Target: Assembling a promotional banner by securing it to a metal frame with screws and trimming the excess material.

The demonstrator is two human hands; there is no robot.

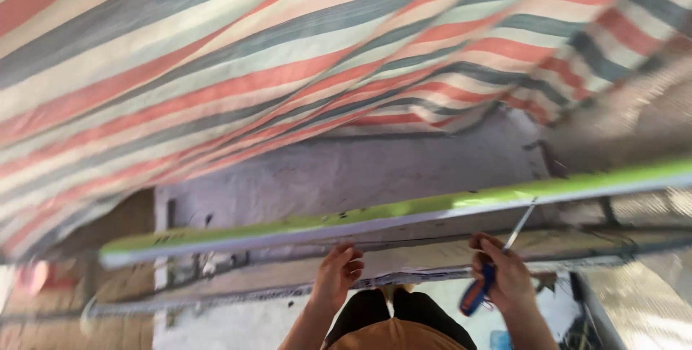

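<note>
A long flat panel with a bright green edge [375, 214] runs across the view from lower left to right. My left hand [336, 272] reaches up and holds its underside near the middle. My right hand [504, 271] grips a screwdriver [479, 289] with a blue and orange handle. Its thin metal shaft [520, 226] points up to the panel's lower edge.
A striped tarpaulin [252, 61] in red, grey and white hangs overhead across the upper view. A grey plastered wall [346, 173] lies behind the panel. Metal bars [216, 296] run below the panel. A shiny foil-like surface [641, 292] is at the right.
</note>
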